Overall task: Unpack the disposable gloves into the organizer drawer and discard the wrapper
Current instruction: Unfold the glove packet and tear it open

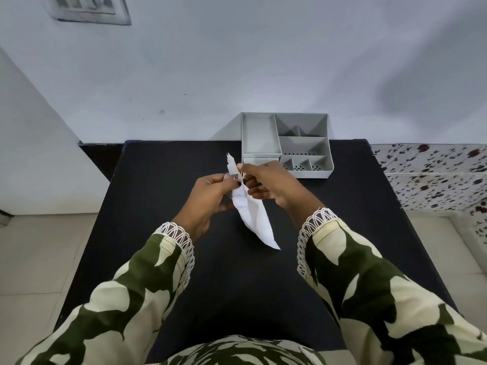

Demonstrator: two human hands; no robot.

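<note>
Above the middle of the black table both hands hold a white paper glove wrapper. My left hand pinches its upper left part, where a bit of clear plastic shows between the fingers. My right hand pinches a narrow white strip at the wrapper's top, which sticks upward. The wrapper's long lower end hangs down toward me. Just behind the hands stands the grey organizer, with several open compartments on top and a small drawer in its lower left front, partly hidden by my right hand.
The organizer sits at the table's far edge against a pale wall. A patterned cloth surface lies to the right of the table. Tiled floor shows on both sides. My green and cream sleeves fill the lower view.
</note>
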